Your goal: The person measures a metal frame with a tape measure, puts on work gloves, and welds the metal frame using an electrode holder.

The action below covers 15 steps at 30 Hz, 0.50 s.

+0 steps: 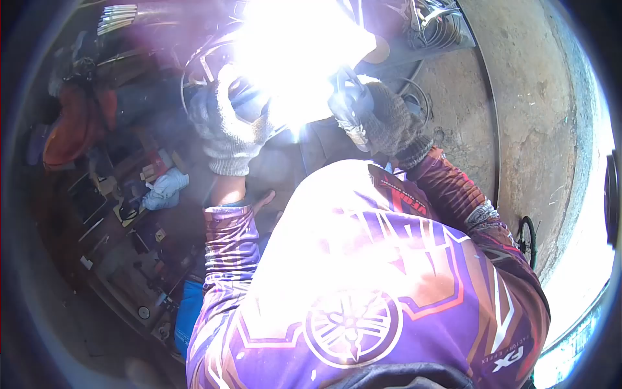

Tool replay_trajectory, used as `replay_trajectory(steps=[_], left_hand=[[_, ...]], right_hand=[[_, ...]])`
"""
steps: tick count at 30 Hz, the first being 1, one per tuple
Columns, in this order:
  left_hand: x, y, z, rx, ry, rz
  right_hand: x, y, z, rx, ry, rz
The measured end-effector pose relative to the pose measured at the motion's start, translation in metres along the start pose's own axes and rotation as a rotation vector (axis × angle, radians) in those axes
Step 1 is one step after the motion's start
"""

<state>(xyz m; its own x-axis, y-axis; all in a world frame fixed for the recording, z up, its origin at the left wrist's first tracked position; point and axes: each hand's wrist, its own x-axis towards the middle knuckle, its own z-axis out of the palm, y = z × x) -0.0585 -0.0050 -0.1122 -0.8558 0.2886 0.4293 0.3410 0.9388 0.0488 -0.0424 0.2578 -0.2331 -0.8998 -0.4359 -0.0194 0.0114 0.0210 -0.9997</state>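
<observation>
Well left of the white glare (298, 52), an orange-red item (68, 126) lies near crumpled pale blue cloth (167, 188); a bundle of pale rods (118, 18) is up at far left. Below the glare and to its left is a bright blue object (188, 314), possibly a container, contents unseen. The left hand (227, 126), in a knit glove, reaches up at the glare's lower left, thumb and fingers curved apart; what they grip is unclear. The thing between the hands is washed out by the glare. Below it, the shirt (363, 259) carries a round three-fork emblem (353, 327) and, lower right, "FX FACTORY EFFEX". The gloved right hand (379, 117), right of the glare, bends inward, fingers curled; whatever they pinch cannot be told.
</observation>
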Motion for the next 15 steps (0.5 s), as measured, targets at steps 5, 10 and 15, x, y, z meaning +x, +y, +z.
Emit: replay_trajectory(steps=[5,10,15], left_hand=[[-0.004,-0.006,-0.005,-0.018,-0.021,-0.032],[-0.004,-0.006,-0.001,-0.085,-0.097,-0.058],[-0.001,0.003,-0.012,0.025,-0.042,0.017]], right_hand=[[0.014,-0.014,-0.014,-0.024,-0.174,0.043],[-0.002,-0.003,0.007,0.265,0.033,0.05],[-0.005,0.006,0.007,0.255,0.036,-0.036]])
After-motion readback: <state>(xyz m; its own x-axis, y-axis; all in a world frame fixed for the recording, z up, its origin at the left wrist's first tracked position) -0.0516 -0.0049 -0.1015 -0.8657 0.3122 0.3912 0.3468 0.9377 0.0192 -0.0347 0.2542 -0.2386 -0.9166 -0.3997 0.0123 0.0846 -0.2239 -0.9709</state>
